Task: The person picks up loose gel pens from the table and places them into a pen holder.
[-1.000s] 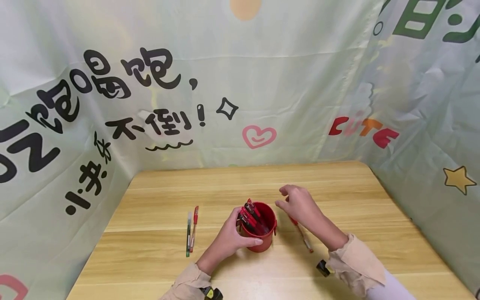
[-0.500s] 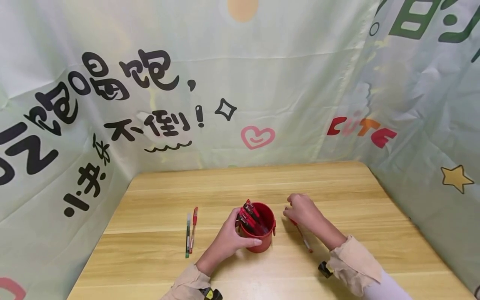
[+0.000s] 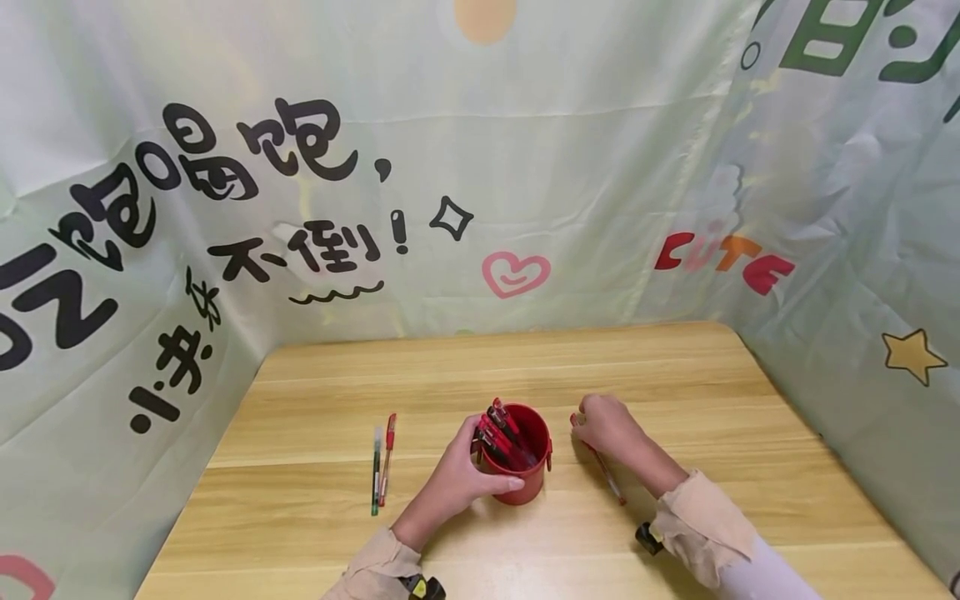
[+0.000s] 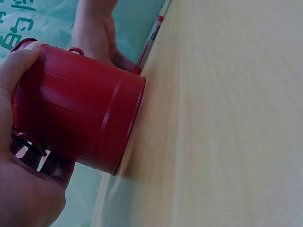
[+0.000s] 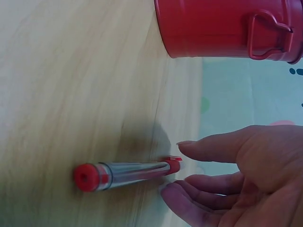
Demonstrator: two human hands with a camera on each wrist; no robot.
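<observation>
Head view, far left: a slim clear pen with a green end and a clear-barrelled red-capped pen lie side by side on the pale wood-grain table. If my left sleeve swung wide, I think it could set them rolling.

Next, my left hand is curled round the red, metal-looking round bucket, thumb on the near side. The red and black pens inside lean toward my fingers; a tug that way could tip the bucket, and a loosened hold could let it slide if bumped.

On the right, my right hand is over the loose clear pen with red ends, which lies on the table, apart from the bucket. The right wrist view shows my thumb and fingers spread around its far end, not pinching it. Its barrel looks round and smooth, so if one side touched first, it could roll away; a hold that near the end might let it swivel.
</observation>
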